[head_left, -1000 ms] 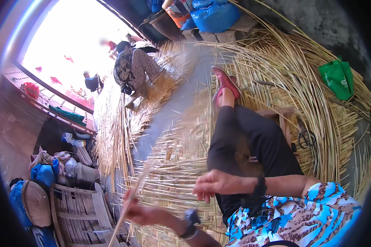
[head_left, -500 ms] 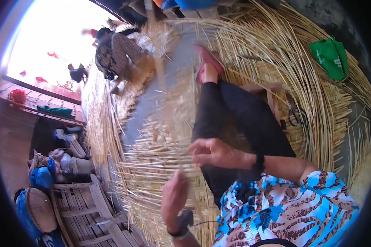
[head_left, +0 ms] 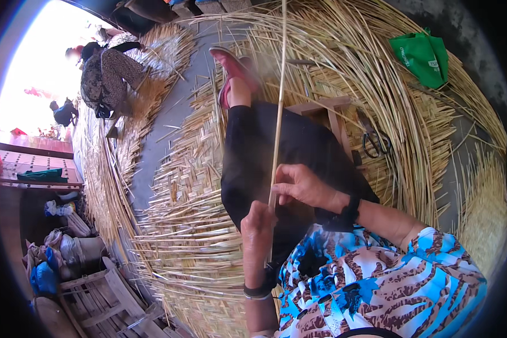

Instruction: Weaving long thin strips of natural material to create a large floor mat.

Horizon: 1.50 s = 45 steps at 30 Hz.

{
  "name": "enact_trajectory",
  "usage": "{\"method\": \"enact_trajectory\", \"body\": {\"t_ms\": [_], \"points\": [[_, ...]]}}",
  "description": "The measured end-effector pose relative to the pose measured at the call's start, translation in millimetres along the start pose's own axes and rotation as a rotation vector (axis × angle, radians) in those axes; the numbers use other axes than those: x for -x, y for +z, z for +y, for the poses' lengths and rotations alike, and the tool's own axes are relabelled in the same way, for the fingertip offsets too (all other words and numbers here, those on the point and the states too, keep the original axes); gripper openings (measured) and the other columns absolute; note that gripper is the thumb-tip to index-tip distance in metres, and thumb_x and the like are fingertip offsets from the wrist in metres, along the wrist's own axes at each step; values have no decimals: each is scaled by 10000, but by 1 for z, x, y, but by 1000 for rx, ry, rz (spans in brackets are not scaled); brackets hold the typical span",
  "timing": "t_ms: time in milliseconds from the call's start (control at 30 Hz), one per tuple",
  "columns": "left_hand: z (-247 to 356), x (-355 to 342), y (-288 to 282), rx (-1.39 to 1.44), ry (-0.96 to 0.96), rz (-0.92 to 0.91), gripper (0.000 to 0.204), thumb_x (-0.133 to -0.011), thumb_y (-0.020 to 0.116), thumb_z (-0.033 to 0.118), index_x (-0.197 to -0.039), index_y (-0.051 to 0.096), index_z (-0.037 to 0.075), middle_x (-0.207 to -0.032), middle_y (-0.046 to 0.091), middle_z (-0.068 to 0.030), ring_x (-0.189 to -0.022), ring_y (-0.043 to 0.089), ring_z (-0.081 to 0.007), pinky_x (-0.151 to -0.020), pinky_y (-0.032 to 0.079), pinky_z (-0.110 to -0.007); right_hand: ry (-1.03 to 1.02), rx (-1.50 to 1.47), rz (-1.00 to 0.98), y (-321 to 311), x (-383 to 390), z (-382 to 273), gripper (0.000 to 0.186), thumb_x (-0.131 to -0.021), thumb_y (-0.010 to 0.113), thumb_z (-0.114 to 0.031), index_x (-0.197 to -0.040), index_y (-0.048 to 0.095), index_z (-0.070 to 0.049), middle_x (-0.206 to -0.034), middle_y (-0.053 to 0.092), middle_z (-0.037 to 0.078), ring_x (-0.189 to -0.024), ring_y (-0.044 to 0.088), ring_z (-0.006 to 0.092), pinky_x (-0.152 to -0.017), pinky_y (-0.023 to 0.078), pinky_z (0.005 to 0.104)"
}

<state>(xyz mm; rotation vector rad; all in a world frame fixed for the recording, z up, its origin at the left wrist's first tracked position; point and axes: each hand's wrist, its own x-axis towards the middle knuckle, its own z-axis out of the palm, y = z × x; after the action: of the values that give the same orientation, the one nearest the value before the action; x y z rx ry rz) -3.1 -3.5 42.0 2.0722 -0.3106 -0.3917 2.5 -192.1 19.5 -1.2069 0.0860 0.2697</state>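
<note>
A long, pale split reed [head_left: 280,107] stands up across the middle of the view, passing in front of my black trousers. My left hand [head_left: 257,226] is closed around its lower part. Just above and to the right, my right hand [head_left: 303,186] pinches the same reed between thumb and fingers. Below the left hand, the reed's lower end runs partly hidden along the wrist. Beneath my legs and to the left spreads a woven reed mat [head_left: 194,174] with loose strip ends sticking out along its edge.
Loose reeds [head_left: 403,135] lie heaped on the right, with black-handled scissors [head_left: 373,144] and a wooden frame [head_left: 338,121] beside them. A green bag [head_left: 422,58] rests on the heap. Another person [head_left: 110,79] bends over reeds at the far left. A wooden rack [head_left: 104,301] stands lower left.
Both hands were apart and blurred, with no reed clearly visible in them; now they grip one upright reed close together. The view has shifted, moving the surroundings leftward.
</note>
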Motion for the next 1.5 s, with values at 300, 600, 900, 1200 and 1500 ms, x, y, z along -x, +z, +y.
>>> {"method": "enact_trajectory", "body": {"t_ms": [300,600,900,1200,1500], "points": [[10,-2,-3,133,-47,29,210,-984,512,111,-785,507,43,-620,531,-2,-567,499,-68,-535,404,-224,23,-146,-10,-4,0,2,162,-925,623,-158,-996,598,-14,-857,641,51,-671,638,108,-625,546,243],[15,-17,11,-181,49,-27,206,-952,557,148,-789,528,25,-615,544,-147,-521,550,-269,-503,409,-372,42,-66,169,-4,10,12,146,-905,554,-108,-937,610,23,-778,658,83,-613,637,127,-553,530,257],[19,-25,27,-407,143,158,244,-922,579,102,-740,437,22,-603,486,-192,-542,489,-392,-502,366,-447,-39,297,245,-104,35,-26,228,-907,615,-169,-1045,631,11,-875,677,97,-692,670,152,-676,537,282],[20,-28,26,-443,153,164,236,-929,566,114,-751,442,20,-622,492,-189,-561,497,-387,-517,371,-446,62,1657,823,-247,93,69,205,-793,667,-182,-867,648,8,-786,632,183,-721,661,346,-643,540,405],[22,-30,24,-432,109,164,237,-941,555,139,-761,449,28,-623,496,-191,-567,506,-393,-522,373,-457,250,1607,817,-252,61,79,323,-783,558,-18,-1084,498,86,-741,650,198,-642,663,327,-532,510,429]]}}
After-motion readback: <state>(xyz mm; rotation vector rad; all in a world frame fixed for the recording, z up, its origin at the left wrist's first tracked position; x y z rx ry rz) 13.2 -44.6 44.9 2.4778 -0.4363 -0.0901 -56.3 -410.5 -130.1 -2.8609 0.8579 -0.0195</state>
